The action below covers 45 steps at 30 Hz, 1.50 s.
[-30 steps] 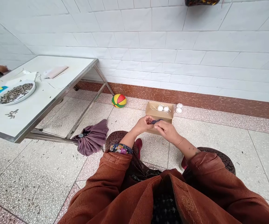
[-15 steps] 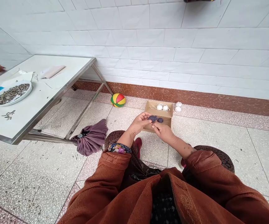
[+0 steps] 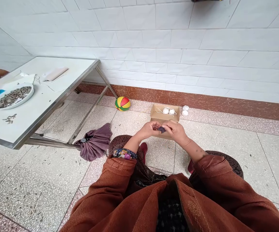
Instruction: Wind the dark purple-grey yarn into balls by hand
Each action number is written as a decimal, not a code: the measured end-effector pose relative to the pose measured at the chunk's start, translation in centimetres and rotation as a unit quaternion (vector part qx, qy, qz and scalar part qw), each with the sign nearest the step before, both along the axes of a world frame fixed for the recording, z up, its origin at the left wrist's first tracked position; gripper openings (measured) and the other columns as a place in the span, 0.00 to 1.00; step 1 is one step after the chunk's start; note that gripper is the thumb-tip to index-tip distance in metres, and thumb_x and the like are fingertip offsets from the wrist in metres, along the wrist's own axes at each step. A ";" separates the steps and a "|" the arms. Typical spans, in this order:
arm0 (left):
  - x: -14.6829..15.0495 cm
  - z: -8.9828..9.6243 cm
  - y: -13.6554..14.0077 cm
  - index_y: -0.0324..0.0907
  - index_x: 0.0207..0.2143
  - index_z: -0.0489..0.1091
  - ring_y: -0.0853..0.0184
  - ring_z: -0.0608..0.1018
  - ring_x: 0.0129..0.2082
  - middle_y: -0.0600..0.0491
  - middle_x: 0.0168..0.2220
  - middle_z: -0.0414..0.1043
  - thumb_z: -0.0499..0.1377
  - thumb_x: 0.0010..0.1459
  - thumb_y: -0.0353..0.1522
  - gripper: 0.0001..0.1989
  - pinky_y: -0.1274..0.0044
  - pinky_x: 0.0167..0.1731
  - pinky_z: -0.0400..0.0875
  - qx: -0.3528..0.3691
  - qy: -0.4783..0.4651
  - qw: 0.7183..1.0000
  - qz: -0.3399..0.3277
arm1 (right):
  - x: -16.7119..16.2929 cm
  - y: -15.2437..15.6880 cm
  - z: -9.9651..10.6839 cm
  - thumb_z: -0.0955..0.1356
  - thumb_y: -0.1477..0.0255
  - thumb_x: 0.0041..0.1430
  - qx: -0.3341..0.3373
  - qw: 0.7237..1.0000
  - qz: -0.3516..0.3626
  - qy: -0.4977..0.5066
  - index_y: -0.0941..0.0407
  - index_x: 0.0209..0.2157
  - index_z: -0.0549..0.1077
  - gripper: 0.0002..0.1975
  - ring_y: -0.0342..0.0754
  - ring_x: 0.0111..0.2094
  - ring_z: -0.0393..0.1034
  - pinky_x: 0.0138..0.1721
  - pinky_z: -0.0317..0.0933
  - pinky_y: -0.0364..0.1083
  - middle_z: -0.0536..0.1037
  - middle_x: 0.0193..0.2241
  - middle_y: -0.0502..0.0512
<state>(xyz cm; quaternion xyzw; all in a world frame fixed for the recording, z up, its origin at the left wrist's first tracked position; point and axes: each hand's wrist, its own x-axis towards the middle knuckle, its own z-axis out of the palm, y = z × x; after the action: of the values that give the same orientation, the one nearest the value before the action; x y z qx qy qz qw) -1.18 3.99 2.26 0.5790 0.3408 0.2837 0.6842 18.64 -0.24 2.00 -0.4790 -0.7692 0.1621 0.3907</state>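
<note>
Between both hands (image 3: 150, 129) (image 3: 177, 131), dark yarn ball (image 3: 162, 129), long axis hidden

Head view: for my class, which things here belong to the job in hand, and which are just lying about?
Likely in the job:
dark yarn between left hand and right hand
cardboard box
white balls inside
perhaps white balls beside it

Apparently just lying about:
multicoloured ball
purple cloth
plate of seeds on table
</note>
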 end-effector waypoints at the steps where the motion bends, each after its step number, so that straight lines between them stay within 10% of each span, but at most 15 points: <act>1: -0.1 0.3 -0.1 0.38 0.36 0.72 0.72 0.76 0.33 0.54 0.34 0.76 0.73 0.43 0.31 0.18 0.76 0.39 0.68 -0.010 -0.014 1.000 -0.025 | 0.3 0.4 0.0 0.64 0.66 0.70 -0.007 1.000 -0.018 0.019 0.53 0.37 0.79 0.12 0.51 0.35 0.74 0.39 0.67 0.48 0.79 0.32 0.56; 10: -0.7 0.6 0.0 0.40 0.38 0.71 0.73 0.75 0.34 0.55 0.35 0.75 0.75 0.43 0.33 0.22 0.78 0.40 0.66 -0.044 -0.116 0.991 0.051 | -1.1 0.2 -1.8 0.64 0.68 0.66 -0.114 0.989 -0.004 0.098 0.53 0.37 0.77 0.10 0.50 0.35 0.74 0.40 0.67 0.48 0.81 0.33 0.53; 20: -0.2 0.4 0.2 0.39 0.38 0.69 0.73 0.74 0.34 0.56 0.36 0.73 0.71 0.44 0.30 0.19 0.77 0.40 0.65 0.008 -0.040 0.989 0.140 | -1.8 -1.2 -0.4 0.63 0.66 0.71 -0.065 0.994 0.087 0.027 0.53 0.36 0.76 0.12 0.49 0.36 0.74 0.40 0.67 0.47 0.78 0.33 0.54; 34: -0.3 1.1 -0.6 0.41 0.43 0.72 0.70 0.76 0.37 0.52 0.39 0.76 0.72 0.47 0.31 0.20 0.76 0.40 0.66 -0.041 -0.100 0.994 -0.014 | 0.2 0.6 0.8 0.65 0.64 0.68 -0.064 0.990 -0.048 0.119 0.53 0.34 0.77 0.12 0.49 0.32 0.74 0.38 0.68 0.48 0.80 0.31 0.53; 45: -0.5 1.2 -0.7 0.39 0.44 0.76 0.70 0.75 0.39 0.48 0.44 0.76 0.73 0.47 0.32 0.21 0.76 0.41 0.68 -0.115 -0.171 0.977 0.053 | -0.8 0.4 -2.1 0.63 0.68 0.69 -0.103 0.992 0.016 0.075 0.52 0.44 0.78 0.12 0.52 0.43 0.77 0.46 0.69 0.49 0.83 0.41 0.54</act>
<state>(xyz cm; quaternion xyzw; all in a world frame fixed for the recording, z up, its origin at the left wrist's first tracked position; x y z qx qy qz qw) -1.71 3.24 3.45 0.4206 0.2790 0.3733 0.7784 17.83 0.17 -0.13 -0.4905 -0.7245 0.2824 0.3934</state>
